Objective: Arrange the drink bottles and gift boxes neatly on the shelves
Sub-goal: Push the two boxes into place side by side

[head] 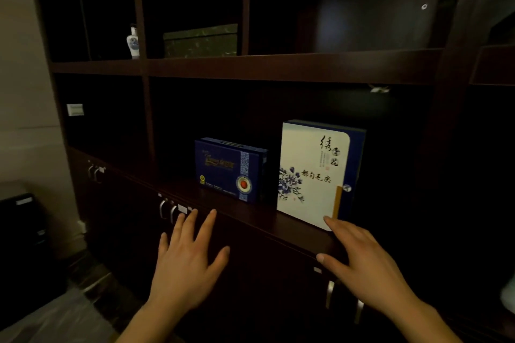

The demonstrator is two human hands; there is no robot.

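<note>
Dim room; dark wooden shelf unit (278, 67), metal-handled cabinet doors (133, 203) below ledge (292, 227). White gift box (309, 175) upright on ledge just above right fingers (342, 231), long axis vertical, printed face toward room. Blue gift box (228, 170) upright beyond left fingertips (211, 213), apart from white box. Left hand (186, 259): fingers spread straight, holding nothing. Right hand (367, 264): fingers extended, index fingertip at white box lower corner (contact uncertain).
</note>
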